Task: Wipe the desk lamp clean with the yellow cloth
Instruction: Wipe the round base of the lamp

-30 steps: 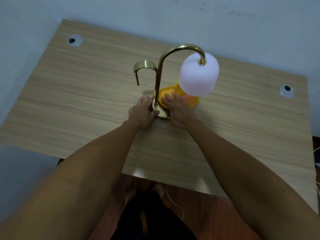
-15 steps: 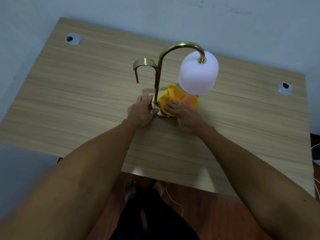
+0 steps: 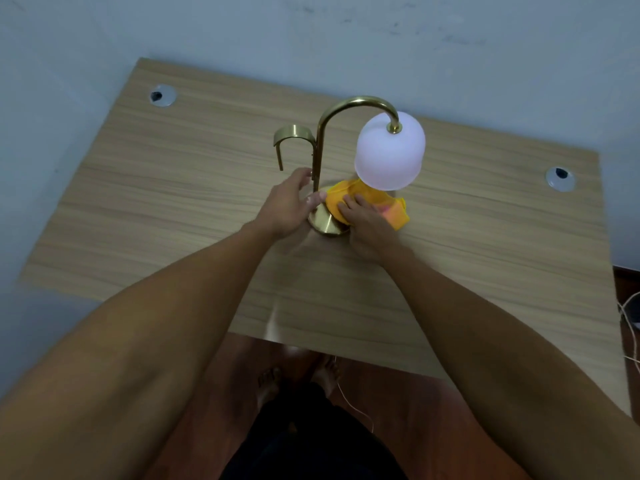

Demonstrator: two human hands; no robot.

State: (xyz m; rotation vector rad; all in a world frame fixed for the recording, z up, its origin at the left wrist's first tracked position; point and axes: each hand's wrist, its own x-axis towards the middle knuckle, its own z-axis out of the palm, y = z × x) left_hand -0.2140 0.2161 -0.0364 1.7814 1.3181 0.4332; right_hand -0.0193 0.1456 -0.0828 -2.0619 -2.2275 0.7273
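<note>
Nearest the person, the desk [image 3: 346, 306] carries everything, its front edge just above the bare feet on the floor. Both forearms reach out over it to the middle, where the desk lamp [image 3: 320, 157] stands.

The right hand [image 3: 363, 220] lies flat on the yellow cloth [image 3: 398, 213], fingers straight and pressing it onto the lamp's round brass base [image 3: 323, 221]; the cloth is bunched on the right side of the base, under the white shade [image 3: 389, 150]. The left hand [image 3: 287, 206] sits against the foot of the stem, its thumb touching the cloth edge and its fingers loosely curved beside the stem; whether they actually close round the stem cannot be told.

To do this step well, the person would likely brace the stem firmly with the left hand so the base does not slide or tip, then sweep the cloth around the full disc, including the near rim that is bare now.

The lamp stands upright, its long axis vertical along the stem. The top curves over to the right, so the shade opens downward. A short brass hook [image 3: 292, 136] arches off to the left.
</note>
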